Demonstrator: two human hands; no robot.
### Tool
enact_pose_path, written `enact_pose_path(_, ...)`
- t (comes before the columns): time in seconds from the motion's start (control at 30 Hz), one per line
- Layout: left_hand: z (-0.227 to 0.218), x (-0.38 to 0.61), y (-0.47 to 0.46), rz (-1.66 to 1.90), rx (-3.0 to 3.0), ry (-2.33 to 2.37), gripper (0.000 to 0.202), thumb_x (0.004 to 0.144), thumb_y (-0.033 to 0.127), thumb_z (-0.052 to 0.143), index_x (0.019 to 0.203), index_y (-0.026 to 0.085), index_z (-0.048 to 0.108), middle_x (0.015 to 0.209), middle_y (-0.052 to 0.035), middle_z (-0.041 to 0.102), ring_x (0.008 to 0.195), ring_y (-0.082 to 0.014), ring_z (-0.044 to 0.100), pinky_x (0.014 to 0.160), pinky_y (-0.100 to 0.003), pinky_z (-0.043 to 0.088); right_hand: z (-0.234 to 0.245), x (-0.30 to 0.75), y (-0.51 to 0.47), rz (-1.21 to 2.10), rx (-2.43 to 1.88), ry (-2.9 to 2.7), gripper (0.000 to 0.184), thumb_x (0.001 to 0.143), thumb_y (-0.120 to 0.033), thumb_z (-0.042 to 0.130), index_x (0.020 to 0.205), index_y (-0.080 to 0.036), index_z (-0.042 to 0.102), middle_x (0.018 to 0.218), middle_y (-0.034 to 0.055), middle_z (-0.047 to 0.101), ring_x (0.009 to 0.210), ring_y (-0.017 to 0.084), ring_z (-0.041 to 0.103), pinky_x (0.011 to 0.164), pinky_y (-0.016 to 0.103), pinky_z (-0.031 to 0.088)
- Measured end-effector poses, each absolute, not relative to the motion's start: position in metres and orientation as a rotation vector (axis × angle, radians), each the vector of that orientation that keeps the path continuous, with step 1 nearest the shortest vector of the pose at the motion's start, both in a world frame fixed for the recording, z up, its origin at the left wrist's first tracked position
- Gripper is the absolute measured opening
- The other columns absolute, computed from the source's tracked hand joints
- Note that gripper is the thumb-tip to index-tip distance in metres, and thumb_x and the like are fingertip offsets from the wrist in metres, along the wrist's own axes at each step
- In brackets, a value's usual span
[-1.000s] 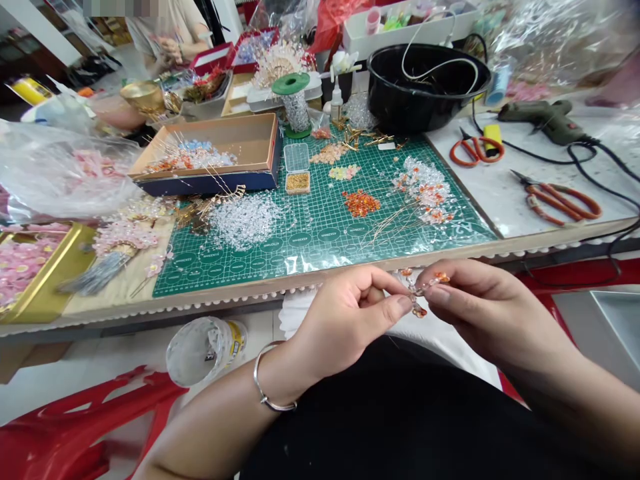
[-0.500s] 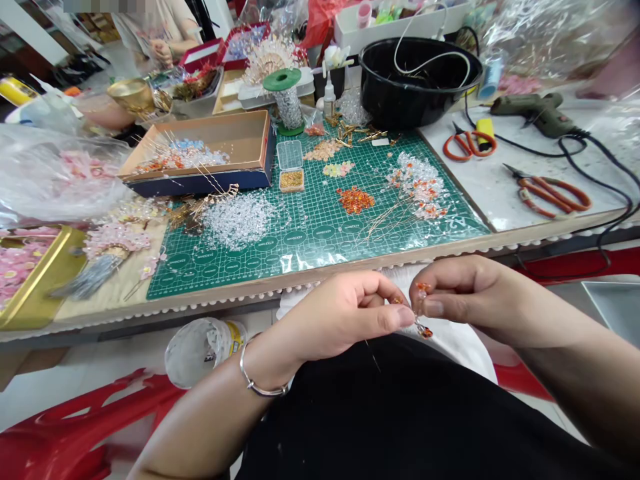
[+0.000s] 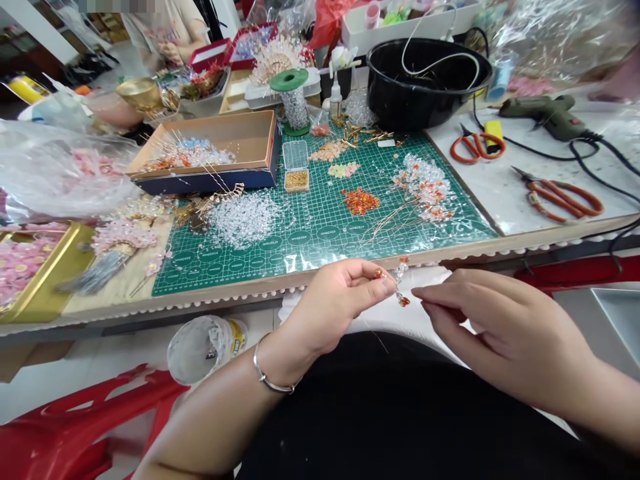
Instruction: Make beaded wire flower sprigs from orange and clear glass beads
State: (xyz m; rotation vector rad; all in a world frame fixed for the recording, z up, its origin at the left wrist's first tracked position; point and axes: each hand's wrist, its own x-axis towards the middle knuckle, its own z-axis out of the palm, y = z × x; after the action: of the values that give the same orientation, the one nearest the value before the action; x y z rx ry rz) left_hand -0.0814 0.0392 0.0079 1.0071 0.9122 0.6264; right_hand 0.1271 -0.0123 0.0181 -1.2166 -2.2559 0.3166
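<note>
Between thumb and forefinger, my left hand [image 3: 345, 297] pinches a beaded wire spray [image 3: 402, 283] with clear and orange beads; a thin wire end trails below that hand. My right hand [image 3: 500, 333] is just to the right of the spray, apart from it, with thumb and forefinger slightly parted and nothing seen between them. Beyond the hands, a green cutting mat [image 3: 310, 247] bears a pile of orange beads [image 3: 361, 200], a heap of clear beads [image 3: 245, 219] and a bunch of similar beaded sprays [image 3: 425, 187] on wire stems.
Two orange-handled tools, cutters [image 3: 477, 145] and pliers [image 3: 563, 197], lie at the right near a glue gun [image 3: 550, 115] and its cord. Behind the mat stand a black basin [image 3: 425, 93], a wire spool [image 3: 293, 103] and an open box [image 3: 205, 177]. A person's hand [image 3: 171, 53] shows at the back left.
My right hand has let go of the beaded spray and moved right. My left hand has risen slightly and shifted left, still pinching the spray.
</note>
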Motion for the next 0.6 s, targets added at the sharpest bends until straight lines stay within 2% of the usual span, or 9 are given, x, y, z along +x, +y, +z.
enact_pose_path(0.1, 0.012, -0.08, 0.037, 0.618, 1.2, 1.021, 0.021, 0.084, 0.037, 0.071, 0.084, 0.017, 0.065, 0.068, 0.0043, 0.056, 0.058, -0.0079, 0.043, 0.055, -0.022, 0.033, 0.019, 0.122, -0.011, 0.264, -1.189, -2.321, 0.014, 0.094, -0.013, 0.053, 0.101, -0.019, 0.063, 0.076, 0.005, 0.068, 0.064, 0.018, 0.064, 0.058, 0.031, 0.047)
enact_pose_path(0.2, 0.019, -0.079, 0.034, 0.537, 1.498, 1.139, 0.021, 0.089, 0.039, 0.064, 0.086, 0.018, 0.066, 0.056, 0.0067, 0.047, 0.053, -0.0096, 0.04, 0.052, -0.024, 0.03, 0.024, 0.12, -0.005, 0.151, -1.15, -2.407, 0.017, 0.095, -0.013, 0.051, 0.091, -0.018, 0.066, 0.073, 0.0064, 0.069, 0.063, 0.021, 0.064, 0.059, 0.035, 0.046)
enact_pose_path(0.27, 0.022, -0.079, 0.033, 0.495, 1.713, 1.154, 0.018, 0.09, 0.035, 0.061, 0.085, 0.019, 0.067, 0.054, 0.0066, 0.046, 0.052, -0.0105, 0.041, 0.053, -0.025, 0.029, 0.03, 0.121, 0.002, 0.049, -1.095, -2.467, 0.022, 0.095, -0.013, 0.049, 0.084, -0.019, 0.068, 0.07, 0.0064, 0.067, 0.062, 0.022, 0.062, 0.06, 0.036, 0.044)
enact_pose_path(0.33, 0.024, -0.08, 0.032, 0.468, 1.877, 1.116, 0.015, 0.09, 0.029, 0.059, 0.083, 0.019, 0.068, 0.055, 0.006, 0.047, 0.053, -0.0107, 0.042, 0.056, -0.026, 0.031, 0.036, 0.125, 0.012, 0.115, -1.085, -2.479, 0.024, 0.095, -0.016, 0.049, 0.083, -0.021, 0.07, 0.072, 0.0063, 0.067, 0.066, 0.023, 0.061, 0.062, 0.036, 0.043)
enact_pose_path(0.4, 0.024, -0.08, 0.032, 0.451, 1.935, 1.056, 0.014, 0.089, 0.026, 0.059, 0.081, 0.019, 0.069, 0.055, 0.0059, 0.047, 0.054, -0.0103, 0.043, 0.057, -0.026, 0.031, 0.041, 0.13, 0.025, 0.438, -1.159, -2.407, 0.022, 0.095, -0.021, 0.053, 0.083, -0.024, 0.071, 0.075, 0.0047, 0.067, 0.07, 0.022, 0.06, 0.064, 0.034, 0.041)
enact_pose_path(0.53, 0.021, -0.084, 0.031, 0.45, 1.774, 0.9, 0.014, 0.087, 0.029, 0.064, 0.081, 0.018, 0.069, 0.053, 0.0074, 0.042, 0.051, -0.008, 0.038, 0.053, -0.025, 0.028, 0.037, 0.14, 0.054, 1.362, -1.324, -2.007, 0.011, 0.085, -0.035, 0.07, 0.078, -0.026, 0.073, 0.068, 0.0009, 0.065, 0.063, 0.018, 0.056, 0.056, 0.03, 0.04)
enact_pose_path(0.6, 0.017, -0.086, 0.031, 0.488, 1.573, 0.816, 0.015, 0.086, 0.033, 0.068, 0.082, 0.018, 0.069, 0.052, 0.0083, 0.039, 0.048, -0.007, 0.033, 0.05, -0.024, 0.025, 0.026, 0.14, 0.061, 1.568, -1.293, -1.877, 0.02, 0.079, -0.045, 0.074, 0.079, -0.025, 0.073, 0.065, 0.0008, 0.064, 0.057, 0.016, 0.054, 0.05, 0.028, 0.04)
